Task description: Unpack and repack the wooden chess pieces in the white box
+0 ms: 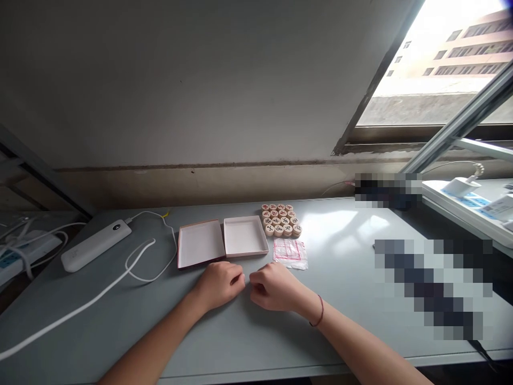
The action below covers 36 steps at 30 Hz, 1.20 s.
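The left hand [219, 285] and the right hand [276, 287] rest on the grey table [240, 342], both loosely clenched, knuckles near each other but apart. Whether anything is inside either curled hand cannot be told. A thin dark-red bracelet [321, 312] circles the right wrist.

Just beyond the left hand lies an open, shallow tray with a reddish outer edge [201, 244], its pale inside facing up. Beside it, to the right, sits a shallow white box [246, 236], also open side up. Just beyond the right hand, a clear plastic bag with pink-red printing [289, 252] lies flat.

Behind the bag, round wooden pieces [281, 220] stand in a tight block of four rows by four, with red characters toward the back and dark ones toward the front; the front ones look stacked.

Off to the left is a white power bank [96, 246], a white cable [76, 311] curving near it. Blurred blocks [433, 289] hide objects at the right. Power strips lie at the far left [28, 251] and far right [475, 200]. A grey wall [180, 85] rises behind the table, and through the window [425, 101] at upper right a building [468, 48] shows.
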Tool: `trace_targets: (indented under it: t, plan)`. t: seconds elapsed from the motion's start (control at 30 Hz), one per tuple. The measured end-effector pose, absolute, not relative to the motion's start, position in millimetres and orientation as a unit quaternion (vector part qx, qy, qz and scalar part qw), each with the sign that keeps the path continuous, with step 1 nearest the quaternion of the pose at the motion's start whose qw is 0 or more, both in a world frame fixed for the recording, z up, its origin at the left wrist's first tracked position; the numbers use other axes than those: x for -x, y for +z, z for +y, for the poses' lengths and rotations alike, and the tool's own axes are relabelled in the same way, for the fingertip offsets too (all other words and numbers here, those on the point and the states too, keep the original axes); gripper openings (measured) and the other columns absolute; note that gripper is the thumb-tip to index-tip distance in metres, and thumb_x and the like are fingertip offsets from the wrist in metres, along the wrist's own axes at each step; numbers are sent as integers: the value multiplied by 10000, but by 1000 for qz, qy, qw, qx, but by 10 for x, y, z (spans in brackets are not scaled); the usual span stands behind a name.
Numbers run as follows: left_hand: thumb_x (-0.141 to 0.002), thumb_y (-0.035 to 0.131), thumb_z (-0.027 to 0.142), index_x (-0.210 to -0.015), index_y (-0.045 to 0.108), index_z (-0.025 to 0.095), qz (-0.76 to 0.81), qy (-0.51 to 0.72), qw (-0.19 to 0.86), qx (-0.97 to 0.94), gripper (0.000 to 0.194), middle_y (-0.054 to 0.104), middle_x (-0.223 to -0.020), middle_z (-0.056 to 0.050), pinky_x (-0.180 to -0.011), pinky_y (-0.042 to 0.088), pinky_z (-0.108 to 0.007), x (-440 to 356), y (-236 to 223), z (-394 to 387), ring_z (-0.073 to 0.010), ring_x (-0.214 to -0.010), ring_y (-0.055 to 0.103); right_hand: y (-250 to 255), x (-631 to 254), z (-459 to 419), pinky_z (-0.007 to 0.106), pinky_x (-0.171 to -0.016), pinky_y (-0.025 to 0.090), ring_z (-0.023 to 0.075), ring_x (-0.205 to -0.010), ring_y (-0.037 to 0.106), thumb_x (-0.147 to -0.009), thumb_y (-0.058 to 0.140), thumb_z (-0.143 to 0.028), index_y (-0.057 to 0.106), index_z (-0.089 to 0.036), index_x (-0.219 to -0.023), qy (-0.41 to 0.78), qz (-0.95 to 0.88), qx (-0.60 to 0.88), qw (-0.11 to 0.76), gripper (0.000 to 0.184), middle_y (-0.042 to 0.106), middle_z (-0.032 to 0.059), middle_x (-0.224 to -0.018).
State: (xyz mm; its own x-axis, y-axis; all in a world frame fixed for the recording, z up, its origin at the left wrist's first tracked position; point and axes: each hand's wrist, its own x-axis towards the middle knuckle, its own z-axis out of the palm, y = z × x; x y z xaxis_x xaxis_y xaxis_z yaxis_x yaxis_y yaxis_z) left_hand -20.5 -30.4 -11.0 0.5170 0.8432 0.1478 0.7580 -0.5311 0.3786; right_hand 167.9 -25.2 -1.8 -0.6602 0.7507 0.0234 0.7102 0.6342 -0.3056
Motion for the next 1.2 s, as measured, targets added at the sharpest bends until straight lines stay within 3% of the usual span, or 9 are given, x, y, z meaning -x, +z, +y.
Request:
trace_targets:
  t: [0.5,0.93,1.2]
  plan:
    - [-835,434,197,-570,448,181,467,155,180,-851,266,503,-561,11,-557,262,-259,213,-61,-301,-123,-557,437,12,-1681,-226,233,-490,157,74,-481,145,-785,534,-168,507,-174,-598,187,-878,424,121,188,389,-43,-506]
    - [-838,433,192,-568,466,181,472,161,184,-847,272,515,-563,11,-555,272,-249,204,-36,-308,-121,-555,448,7,-1701,-221,233,-492,159,73,-477,160,-799,530,-158,481,-179,-603,192,-878,420,126,203,371,-49,-502]
    - [-848,442,189,-575,483,180,476,153,186,-846,276,516,-566,14,-556,265,-250,204,-41,-309,-120,-562,455,-15,-1674,-238,229,-484,179,72,-471,231,-799,543,-153,546,-176,-622,198,-876,421,129,179,443,-37,-515]
